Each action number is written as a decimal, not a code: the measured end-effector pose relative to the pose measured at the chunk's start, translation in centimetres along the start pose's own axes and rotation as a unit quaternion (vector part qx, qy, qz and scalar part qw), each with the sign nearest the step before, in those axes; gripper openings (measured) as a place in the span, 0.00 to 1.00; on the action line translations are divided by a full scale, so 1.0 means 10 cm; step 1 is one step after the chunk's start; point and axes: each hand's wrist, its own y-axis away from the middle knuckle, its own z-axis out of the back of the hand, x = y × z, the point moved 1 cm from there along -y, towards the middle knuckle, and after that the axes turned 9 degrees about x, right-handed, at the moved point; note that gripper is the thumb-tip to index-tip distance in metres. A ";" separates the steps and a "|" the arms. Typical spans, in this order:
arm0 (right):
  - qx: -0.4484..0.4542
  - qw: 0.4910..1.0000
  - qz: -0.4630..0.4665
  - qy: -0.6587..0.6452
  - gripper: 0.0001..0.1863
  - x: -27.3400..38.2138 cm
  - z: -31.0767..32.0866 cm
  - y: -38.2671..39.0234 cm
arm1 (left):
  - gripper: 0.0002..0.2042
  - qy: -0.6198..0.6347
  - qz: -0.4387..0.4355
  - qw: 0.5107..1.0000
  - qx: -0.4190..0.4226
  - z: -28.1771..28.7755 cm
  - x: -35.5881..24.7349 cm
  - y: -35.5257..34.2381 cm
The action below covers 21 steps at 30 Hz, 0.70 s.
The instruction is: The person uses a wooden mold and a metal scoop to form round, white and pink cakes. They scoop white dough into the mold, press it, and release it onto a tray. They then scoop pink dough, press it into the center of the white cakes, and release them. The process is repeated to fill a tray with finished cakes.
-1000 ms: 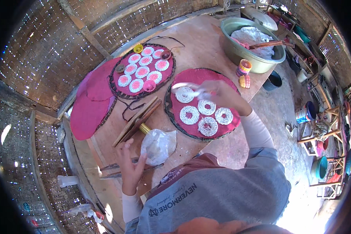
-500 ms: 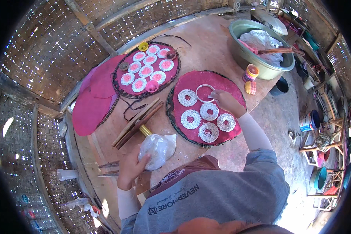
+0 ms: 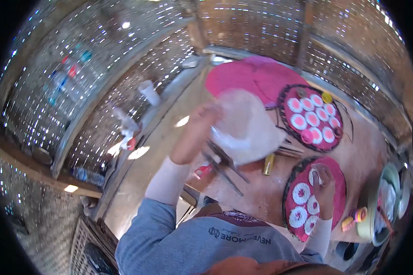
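Note:
My left hand (image 3: 198, 126), blurred, is raised and closed on a clear plastic bag (image 3: 250, 130) with a whitish look. My right hand (image 3: 326, 185) is down at the near round tray (image 3: 339, 188), lined with pink cloth. Its fingers are on a thin white ring (image 3: 311, 177). White lacy rings of stringy dough (image 3: 301, 193) lie on that cloth beside and partly under this hand. Below the bag are dark tongs-like sticks (image 3: 225, 174). A gold-coloured tube (image 3: 269, 165) and wooden bars (image 3: 290, 149) lie beyond, partly covered by the bag.
Another round tray (image 3: 303, 117) holds several white rounds with pink middles and small cups. Pink cloth (image 3: 234, 78) spreads at the back. A green basin (image 3: 368, 206) and colourful cups (image 3: 354, 219) stand at the right. Plastic bottles (image 3: 75, 75) hang by the woven wall.
The view has swung left. My left hand has lifted the plastic bag up from beside the gold tube. My right hand stays at the ring on the near tray.

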 end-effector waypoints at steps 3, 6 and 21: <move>0.002 1.000 0.007 -0.015 0.11 0.14 -0.20 -0.21 | 0.08 -0.003 -0.062 0.990 -0.125 0.96 -0.20 -0.12; 0.005 1.000 0.013 -0.015 0.12 0.25 -0.41 -0.36 | 0.10 0.057 -0.081 0.979 -0.175 1.94 -0.26 -0.13; -0.032 0.988 -0.087 0.122 0.10 0.79 -0.72 -0.38 | 0.16 -0.393 0.016 0.878 -0.272 5.60 2.25 -0.88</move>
